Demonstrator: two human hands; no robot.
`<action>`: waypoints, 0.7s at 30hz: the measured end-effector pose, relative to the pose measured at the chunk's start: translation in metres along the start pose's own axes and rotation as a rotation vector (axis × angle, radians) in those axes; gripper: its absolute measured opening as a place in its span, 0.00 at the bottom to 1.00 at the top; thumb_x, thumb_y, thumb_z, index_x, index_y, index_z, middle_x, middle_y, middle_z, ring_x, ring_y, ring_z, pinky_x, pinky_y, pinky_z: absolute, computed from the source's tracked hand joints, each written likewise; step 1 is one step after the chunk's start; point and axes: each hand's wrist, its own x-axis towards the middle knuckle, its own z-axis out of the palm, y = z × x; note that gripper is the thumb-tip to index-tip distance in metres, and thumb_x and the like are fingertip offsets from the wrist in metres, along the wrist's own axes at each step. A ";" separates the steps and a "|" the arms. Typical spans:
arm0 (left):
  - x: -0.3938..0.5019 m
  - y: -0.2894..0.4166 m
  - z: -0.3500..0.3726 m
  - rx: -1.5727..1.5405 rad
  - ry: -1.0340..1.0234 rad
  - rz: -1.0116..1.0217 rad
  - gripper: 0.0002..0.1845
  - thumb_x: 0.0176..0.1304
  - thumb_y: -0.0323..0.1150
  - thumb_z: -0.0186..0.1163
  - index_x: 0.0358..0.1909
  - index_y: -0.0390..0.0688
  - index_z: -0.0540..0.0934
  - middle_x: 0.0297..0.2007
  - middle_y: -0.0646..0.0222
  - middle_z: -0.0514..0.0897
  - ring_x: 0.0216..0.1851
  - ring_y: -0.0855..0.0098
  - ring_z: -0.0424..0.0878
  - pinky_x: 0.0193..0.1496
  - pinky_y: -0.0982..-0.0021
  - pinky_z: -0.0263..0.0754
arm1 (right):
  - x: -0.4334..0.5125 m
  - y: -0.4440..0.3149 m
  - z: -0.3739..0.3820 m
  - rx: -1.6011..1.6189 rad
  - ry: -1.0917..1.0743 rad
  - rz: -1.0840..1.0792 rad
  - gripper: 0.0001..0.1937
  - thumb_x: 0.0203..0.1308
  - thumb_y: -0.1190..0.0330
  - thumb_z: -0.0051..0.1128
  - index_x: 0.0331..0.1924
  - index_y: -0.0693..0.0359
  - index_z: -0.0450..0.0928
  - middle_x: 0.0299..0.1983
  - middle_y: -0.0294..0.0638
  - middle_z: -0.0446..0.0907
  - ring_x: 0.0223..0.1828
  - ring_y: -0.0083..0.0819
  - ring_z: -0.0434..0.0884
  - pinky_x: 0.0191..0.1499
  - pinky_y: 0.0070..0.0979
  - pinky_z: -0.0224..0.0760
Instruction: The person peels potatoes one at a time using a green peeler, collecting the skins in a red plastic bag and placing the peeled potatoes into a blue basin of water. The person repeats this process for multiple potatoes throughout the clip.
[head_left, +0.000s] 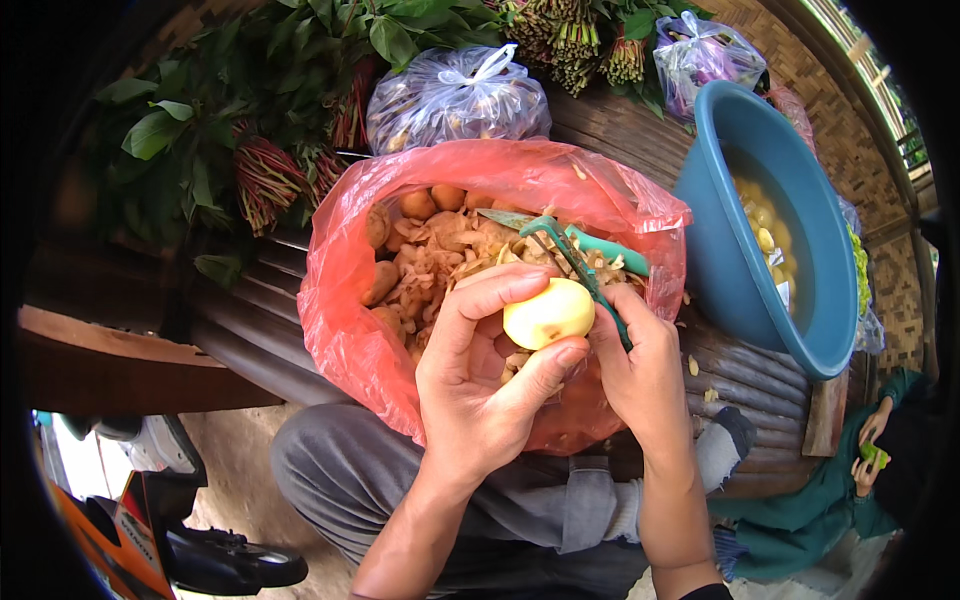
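My left hand grips a peeled yellow potato between thumb and fingers; a small brown spot shows on its side. Close at its right, my right hand is closed round the handle of a green peeler, whose frame points up and left. Both hands are above an open red plastic bag. Inside it lie unpeeled potatoes, a heap of peelings and a knife with a turquoise handle, partly hidden behind the peeler.
A blue plastic basin at the right holds peeled potatoes in water. Tied clear plastic bags and bundles of leafy greens lie beyond the red bag on the slatted bamboo platform. Another person's hands hold something green at the right.
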 end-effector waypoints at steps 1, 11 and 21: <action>0.000 0.000 0.001 -0.066 0.000 -0.049 0.26 0.55 0.15 0.66 0.57 0.36 0.71 0.57 0.59 0.72 0.57 0.69 0.75 0.60 0.68 0.73 | 0.000 0.002 0.000 0.028 0.030 -0.005 0.08 0.67 0.70 0.55 0.41 0.68 0.75 0.28 0.51 0.79 0.27 0.41 0.79 0.34 0.32 0.72; 0.007 0.007 0.000 -0.282 0.110 -0.265 0.29 0.61 0.19 0.62 0.64 0.36 0.66 0.55 0.61 0.76 0.55 0.70 0.77 0.57 0.67 0.77 | -0.009 -0.003 -0.008 0.184 -0.003 -0.051 0.09 0.66 0.69 0.57 0.39 0.69 0.75 0.27 0.41 0.80 0.27 0.23 0.77 0.32 0.22 0.71; 0.009 0.008 0.001 -0.097 0.226 -0.407 0.20 0.72 0.33 0.54 0.61 0.38 0.68 0.48 0.63 0.80 0.43 0.71 0.82 0.44 0.74 0.79 | -0.006 -0.003 -0.003 0.248 0.029 -0.037 0.16 0.68 0.72 0.53 0.57 0.67 0.72 0.45 0.47 0.82 0.34 0.25 0.82 0.39 0.24 0.75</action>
